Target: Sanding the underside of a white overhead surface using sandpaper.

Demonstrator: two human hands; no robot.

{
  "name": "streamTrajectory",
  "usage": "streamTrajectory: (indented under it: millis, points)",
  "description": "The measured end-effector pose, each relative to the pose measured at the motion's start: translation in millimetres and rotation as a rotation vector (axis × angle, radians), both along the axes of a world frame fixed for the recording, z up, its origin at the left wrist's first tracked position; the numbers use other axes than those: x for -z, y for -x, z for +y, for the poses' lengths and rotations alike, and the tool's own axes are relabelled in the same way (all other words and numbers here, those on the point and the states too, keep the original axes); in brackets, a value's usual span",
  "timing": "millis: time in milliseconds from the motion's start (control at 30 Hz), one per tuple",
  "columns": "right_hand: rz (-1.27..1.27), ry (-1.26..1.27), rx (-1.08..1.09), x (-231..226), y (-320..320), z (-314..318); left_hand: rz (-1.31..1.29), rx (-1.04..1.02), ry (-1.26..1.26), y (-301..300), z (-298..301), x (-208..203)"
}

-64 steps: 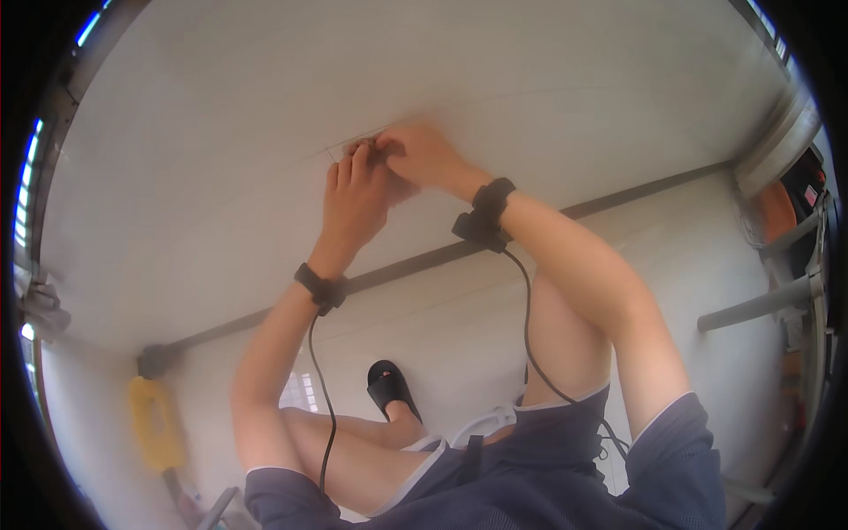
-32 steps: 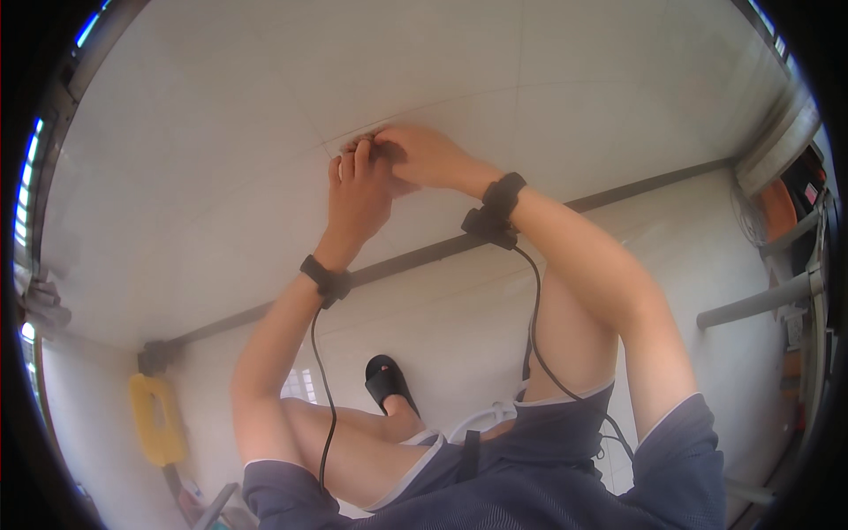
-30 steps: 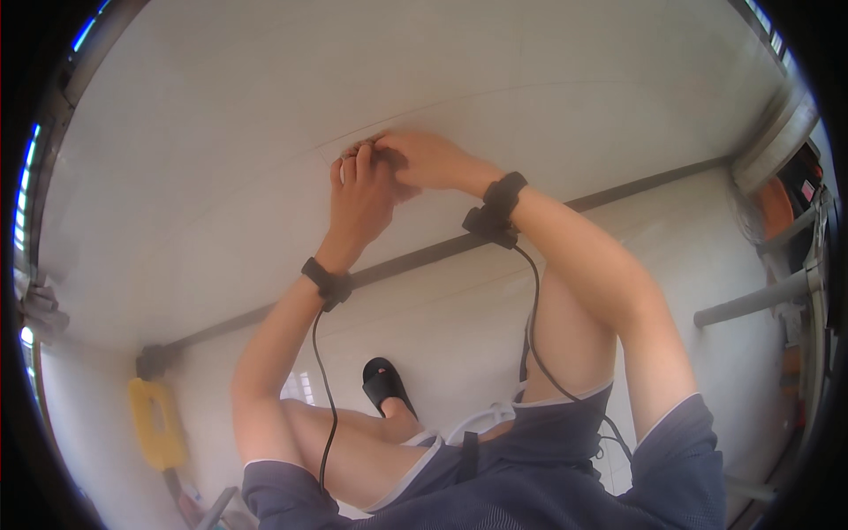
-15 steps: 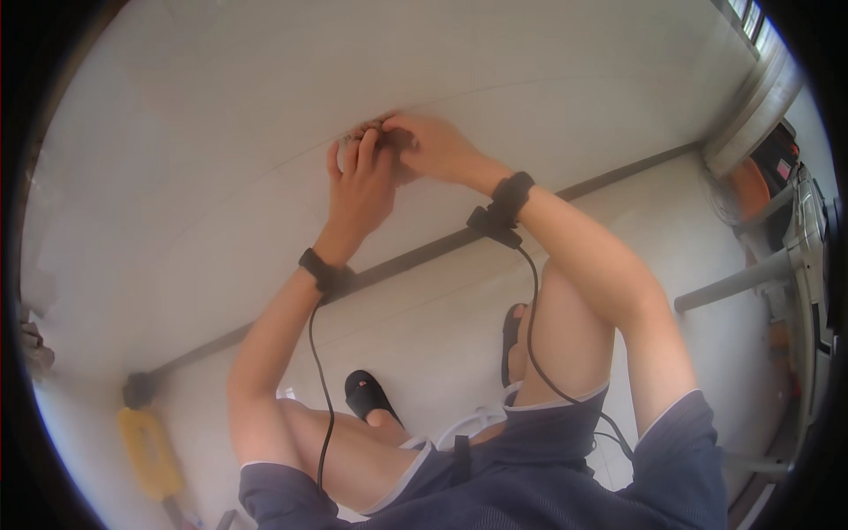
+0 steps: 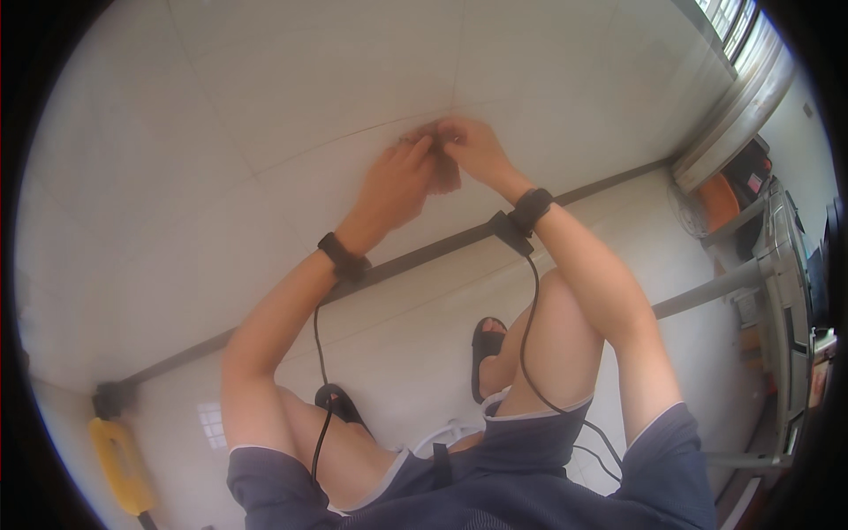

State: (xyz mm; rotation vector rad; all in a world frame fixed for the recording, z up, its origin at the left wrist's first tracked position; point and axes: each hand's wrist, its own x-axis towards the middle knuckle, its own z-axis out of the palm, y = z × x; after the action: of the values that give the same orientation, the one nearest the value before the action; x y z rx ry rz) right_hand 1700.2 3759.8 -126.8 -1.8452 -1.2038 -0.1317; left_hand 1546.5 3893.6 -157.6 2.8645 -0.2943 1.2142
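Note:
Both my hands meet at a small, dark reddish-brown thing (image 5: pixel 444 179) with a rough lower edge, in front of the pale tiled surface (image 5: pixel 291 97). Blur and my fingers hide what kind of thing it is. My left hand (image 5: pixel 395 188) is closed on its left side, back of the hand toward me. From the right, my right hand (image 5: pixel 484 155) pinches its upper part, thumb and fingertips close together. Each wrist wears a black strap with a small device; a black cable (image 5: pixel 527 340) hangs from the right one.
A dark strip (image 5: pixel 424 263) crosses below my hands, with pale floor (image 5: pixel 389 327) on my side. Black sandals (image 5: pixel 486 353) are on my feet. A yellow object (image 5: pixel 119 464) lies at lower left. At right are a grey-framed piece of furniture (image 5: pixel 786 291) and an orange item (image 5: pixel 718 203).
Both hands have shifted right across the pale surface with the brown thing. My left fingers, raised and spread before, now lie lower against it. The whole view has shifted slightly.

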Motion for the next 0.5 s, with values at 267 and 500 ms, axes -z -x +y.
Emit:
streamTrajectory:
  millis: [267,500]
  points:
    - [-0.016,-0.044,-0.002,0,2,2,-0.014,0.025,-0.061,5,9,8]
    - [0.076,-0.114,-0.016,-12,36,33,0.012,-0.082,-0.044,34,19,-10]
